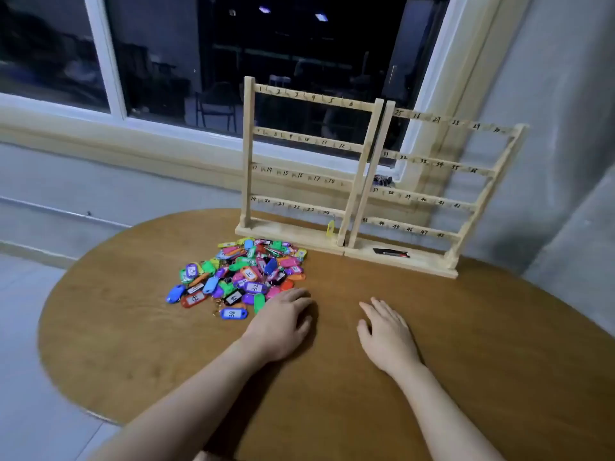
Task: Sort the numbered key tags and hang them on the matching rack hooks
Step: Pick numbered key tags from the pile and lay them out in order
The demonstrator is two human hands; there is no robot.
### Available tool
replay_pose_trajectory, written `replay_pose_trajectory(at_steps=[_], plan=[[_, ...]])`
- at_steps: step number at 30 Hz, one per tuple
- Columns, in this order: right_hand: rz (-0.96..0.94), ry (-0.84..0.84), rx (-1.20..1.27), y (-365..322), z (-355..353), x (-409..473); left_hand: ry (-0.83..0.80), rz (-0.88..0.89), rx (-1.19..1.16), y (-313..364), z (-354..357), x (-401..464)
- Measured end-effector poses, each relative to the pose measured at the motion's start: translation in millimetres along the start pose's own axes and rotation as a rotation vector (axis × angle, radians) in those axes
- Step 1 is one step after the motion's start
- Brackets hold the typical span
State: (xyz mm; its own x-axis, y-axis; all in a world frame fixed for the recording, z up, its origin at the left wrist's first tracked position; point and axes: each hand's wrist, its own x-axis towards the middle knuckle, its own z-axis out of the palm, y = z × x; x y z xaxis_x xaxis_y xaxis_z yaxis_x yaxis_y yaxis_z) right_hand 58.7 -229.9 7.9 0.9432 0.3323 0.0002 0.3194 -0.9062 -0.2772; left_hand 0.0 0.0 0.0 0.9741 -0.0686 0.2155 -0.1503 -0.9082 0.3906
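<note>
A heap of colourful numbered key tags (240, 274) is lying near the round wooden table's (466, 327) far edge, before two numbered wooden racks (309, 168). One yellow tag (330, 228) is hanging on the left rack's bottom row. A black marker (391, 252) is lying on the right rack's base. The left hand (283, 327) and the right hand (387, 336) are resting flat, holding nothing, beneath a dark window (233, 54).

Tag pile (238, 276) lies before racks (349, 168), on table (466, 327).

Both forearms are bare to the frame edge, the left grip (281, 322) and right grip (387, 334) unadorned.
</note>
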Motion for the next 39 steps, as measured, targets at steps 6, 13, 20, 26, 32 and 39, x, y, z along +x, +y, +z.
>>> replay_pose_trajectory(at_steps=[6,13,20,26,32,39], plan=[[-0.050,0.008,0.096,-23.3,0.4,35.9,0.179,-0.028,0.076,-32.0,-5.6,24.9],[-0.097,0.178,0.285,-66.9,24.6,83.7,0.441,-0.220,-0.027,-63.2,-10.8,51.3],[-0.101,0.210,0.235,-86.5,36.5,121.2,0.470,-0.362,0.105,-74.4,-2.2,54.2],[-0.142,0.225,0.216,-89.8,40.5,136.8,0.448,-0.371,0.120,-71.2,-1.2,58.2],[-0.133,0.236,0.334,-83.6,48.0,140.5,0.450,-0.380,0.127,-70.9,1.0,58.7],[-0.131,0.271,0.551,-79.1,47.1,142.8,0.410,-0.400,0.086,-70.0,-1.6,57.8]])
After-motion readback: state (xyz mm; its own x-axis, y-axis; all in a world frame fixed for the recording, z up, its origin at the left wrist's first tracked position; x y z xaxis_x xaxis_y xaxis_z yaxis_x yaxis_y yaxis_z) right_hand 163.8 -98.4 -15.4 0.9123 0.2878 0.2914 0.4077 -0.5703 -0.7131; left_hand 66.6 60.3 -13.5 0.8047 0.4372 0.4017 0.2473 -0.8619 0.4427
